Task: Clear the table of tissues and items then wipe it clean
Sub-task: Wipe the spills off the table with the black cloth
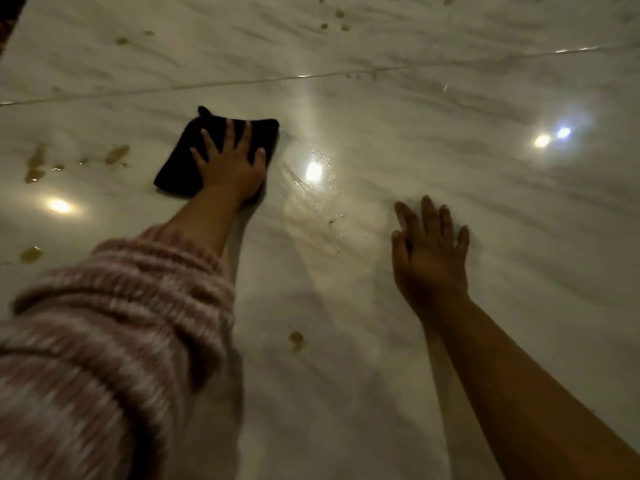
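Note:
My left hand [230, 164] lies flat with spread fingers on a folded black cloth [183, 161], pressing it onto the white marble table [450, 341]. A pink knitted sleeve covers that forearm. My right hand [429, 251] rests palm down on the bare marble to the right, fingers apart, holding nothing. A wet, streaky patch [311, 188] shines just right of the cloth. Yellowish-brown spill spots [116, 154] sit left of the cloth, and one spot [296, 339] lies between my arms.
More brown spots [341, 19] dot the far part of the table, and another [31, 254] sits near the left side. A seam [242, 82] runs across the marble. Bright lamp reflections glare on the surface. A dark patterned edge [8, 19] shows at top left.

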Demonstrator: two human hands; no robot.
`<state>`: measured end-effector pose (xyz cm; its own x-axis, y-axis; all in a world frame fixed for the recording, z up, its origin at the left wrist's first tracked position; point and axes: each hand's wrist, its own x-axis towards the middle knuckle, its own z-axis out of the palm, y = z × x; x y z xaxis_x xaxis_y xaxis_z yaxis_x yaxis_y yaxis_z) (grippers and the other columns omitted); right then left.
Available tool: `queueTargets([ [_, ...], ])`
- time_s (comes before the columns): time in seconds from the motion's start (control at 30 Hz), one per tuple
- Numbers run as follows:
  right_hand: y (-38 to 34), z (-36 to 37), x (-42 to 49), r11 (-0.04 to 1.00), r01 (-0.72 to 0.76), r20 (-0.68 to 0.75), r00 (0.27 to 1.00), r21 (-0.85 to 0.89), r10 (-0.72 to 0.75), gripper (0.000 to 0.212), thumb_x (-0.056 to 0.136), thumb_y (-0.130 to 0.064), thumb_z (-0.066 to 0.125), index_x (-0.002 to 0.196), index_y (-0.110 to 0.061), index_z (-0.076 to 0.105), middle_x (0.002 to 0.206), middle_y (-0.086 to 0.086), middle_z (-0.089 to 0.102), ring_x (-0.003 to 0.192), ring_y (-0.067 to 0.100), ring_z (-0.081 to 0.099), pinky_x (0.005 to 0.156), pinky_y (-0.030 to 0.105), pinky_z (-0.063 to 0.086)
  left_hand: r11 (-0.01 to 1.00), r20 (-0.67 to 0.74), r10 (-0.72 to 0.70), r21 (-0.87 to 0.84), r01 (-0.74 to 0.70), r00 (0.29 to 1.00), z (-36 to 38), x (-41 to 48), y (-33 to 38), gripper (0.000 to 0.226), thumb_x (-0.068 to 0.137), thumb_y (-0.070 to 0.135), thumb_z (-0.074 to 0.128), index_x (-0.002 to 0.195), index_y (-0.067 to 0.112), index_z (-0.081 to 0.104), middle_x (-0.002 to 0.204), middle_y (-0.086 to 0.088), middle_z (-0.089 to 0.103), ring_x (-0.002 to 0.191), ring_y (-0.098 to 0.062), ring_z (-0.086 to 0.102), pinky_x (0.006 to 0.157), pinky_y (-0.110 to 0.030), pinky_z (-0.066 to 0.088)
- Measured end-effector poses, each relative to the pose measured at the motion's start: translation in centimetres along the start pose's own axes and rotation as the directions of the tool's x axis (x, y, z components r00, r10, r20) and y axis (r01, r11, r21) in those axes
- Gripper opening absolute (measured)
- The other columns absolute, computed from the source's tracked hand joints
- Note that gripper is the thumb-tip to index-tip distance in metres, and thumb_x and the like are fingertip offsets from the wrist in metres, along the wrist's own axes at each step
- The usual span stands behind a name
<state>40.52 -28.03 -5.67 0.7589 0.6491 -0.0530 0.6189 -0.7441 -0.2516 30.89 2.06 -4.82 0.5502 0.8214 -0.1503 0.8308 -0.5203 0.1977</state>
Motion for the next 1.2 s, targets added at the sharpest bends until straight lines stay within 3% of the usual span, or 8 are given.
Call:
queueTargets([
  [0.17,0.1,0.0,0.1,1.0,0.002,-0.036,0.999,0.029,-0.001,0.048,0.099,-0.04,0.023,0.147,-0.037,0.021,0.159,-0.001,0.005,0.147,0.021,-0.002,0.115,0.047,-0.008,0.973,0.043,0.231,0.007,-0.231,0.972,1.8,-4.5,6.5,0.058,0.098,0.045,0.024,0.15,0.032,0.002,0.159,0.001,-0.006,0.143,-0.038,-0.011,0.112,-0.057,-0.007],
  [0.3,0.5,-0.7,-0.6,0.953,0.081,-0.241,0.97,0.292,-0.009,0.045,0.094,-0.025,0.033,0.135,-0.017,0.049,0.152,0.007,0.031,0.145,0.028,0.013,0.116,0.041,0.009,0.878,0.068,0.471,0.063,-0.475,0.88,3.8,-15.9,6.6,0.061,0.09,0.058,0.013,0.146,0.042,0.001,0.158,0.008,-0.003,0.144,-0.035,-0.009,0.113,-0.052,-0.006],
  [0.4,2.3,-1.6,-2.6,0.983,0.013,-0.241,0.97,0.181,0.031,0.043,0.098,-0.025,0.035,0.14,-0.02,0.043,0.155,0.008,0.024,0.146,0.029,0.007,0.116,0.047,0.009,0.909,0.042,0.409,0.063,-0.411,0.911,3.4,-18.1,1.7,0.069,0.076,0.063,0.0,0.143,0.044,-0.005,0.157,0.012,-0.003,0.145,-0.033,-0.007,0.114,-0.051,-0.004],
  [0.63,5.8,-1.1,-6.5,0.989,-0.144,-0.051,0.988,0.024,0.145,0.051,0.098,-0.044,0.022,0.147,-0.033,0.021,0.159,0.005,0.008,0.146,0.025,0.001,0.115,0.053,-0.003,0.999,0.023,0.035,-0.008,-0.035,0.999,1.9,-11.2,2.2,0.056,0.098,0.047,0.024,0.149,0.037,0.002,0.159,0.004,-0.006,0.143,-0.037,-0.013,0.111,-0.059,-0.008],
  [0.83,5.8,-0.8,-6.2,0.989,-0.134,-0.111,0.984,0.068,0.141,0.046,0.099,-0.036,0.031,0.145,-0.029,0.031,0.157,0.006,0.017,0.145,0.025,0.009,0.115,0.052,-0.003,0.898,0.128,0.427,0.054,-0.436,0.895,4.4,-17.9,10.5,0.056,0.096,0.052,0.02,0.147,0.04,0.0,0.158,0.008,-0.007,0.143,-0.035,-0.013,0.111,-0.057,-0.009],
  [1.0,5.8,-1.0,-7.8,0.99,-0.014,-0.172,0.984,0.142,0.038,0.047,0.097,-0.031,0.027,0.14,-0.018,0.043,0.151,0.012,0.032,0.142,0.03,0.02,0.117,0.049,0.007,0.731,0.133,0.668,0.065,-0.679,0.732,4.6,-24.4,3.3,0.061,0.081,0.065,0.001,0.139,0.046,-0.006,0.151,0.021,-0.009,0.142,-0.022,-0.016,0.114,-0.045,-0.007],
  [1.07,5.8,-1.1,-8.6,0.988,0.023,-0.161,0.987,0.15,0.002,0.048,0.097,-0.031,0.026,0.14,-0.017,0.042,0.151,0.012,0.031,0.143,0.03,0.019,0.118,0.046,0.006,0.809,0.094,0.575,0.08,-0.582,0.813,3.6,-22.2,-0.2,0.066,0.079,0.07,0.0,0.14,0.043,-0.005,0.151,0.019,-0.007,0.143,-0.023,-0.011,0.114,-0.046,-0.002],
  [1.2,5.7,-1.3,-9.1,0.99,0.039,-0.136,0.991,0.135,-0.02,0.047,0.099,-0.03,0.026,0.141,-0.016,0.04,0.152,0.013,0.029,0.143,0.029,0.018,0.117,0.044,0.005,0.997,0.006,0.076,0.003,-0.076,0.997,2.3,-18.4,-2.4,0.054,0.096,0.053,0.022,0.147,0.042,0.005,0.158,0.01,-0.002,0.145,-0.031,-0.008,0.114,-0.052,-0.005],
])
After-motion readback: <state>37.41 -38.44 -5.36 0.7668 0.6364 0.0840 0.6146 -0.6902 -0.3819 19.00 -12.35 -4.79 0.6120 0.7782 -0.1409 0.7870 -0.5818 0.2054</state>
